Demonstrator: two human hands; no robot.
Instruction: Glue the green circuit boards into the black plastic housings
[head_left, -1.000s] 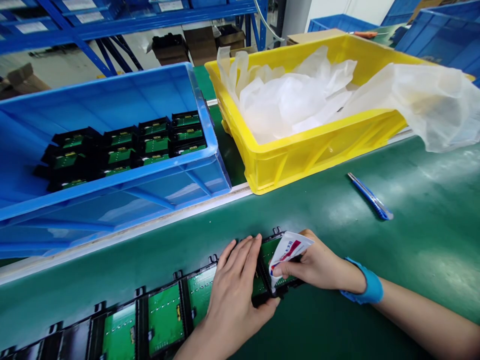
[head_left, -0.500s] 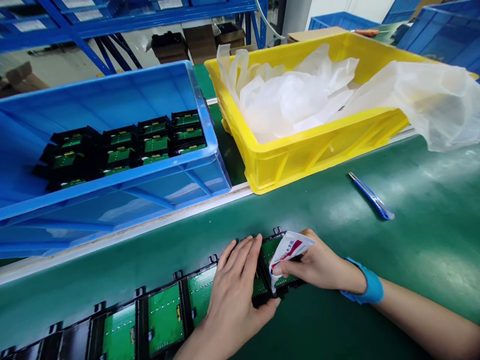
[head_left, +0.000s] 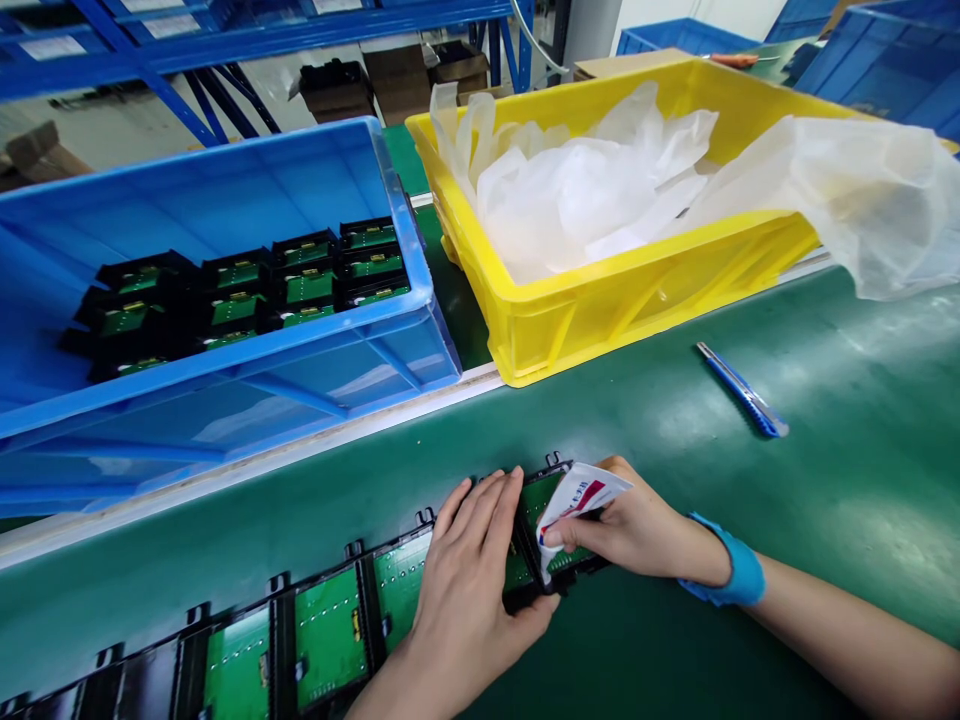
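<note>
A row of boards point(head_left: 330, 635) is laid along the near edge of the green tabletop point(head_left: 750, 500). The left hand point(head_left: 469, 580) is pressed flat on the row, fingers together. Just beside it, a label point(head_left: 574, 497) is pinched in the right hand point(head_left: 637, 530) over the end board point(head_left: 564, 562). Farther off a knife point(head_left: 741, 391) lies, then a blue bin point(head_left: 225, 330) and a yellow bin point(head_left: 622, 290)

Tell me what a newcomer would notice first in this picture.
The yellow crate with crumpled white plastic film stands out at the back, beside a blue crate of black modules. In front, two hands, the left hand and right hand, press a row of green circuit boards on the green belt.
</note>
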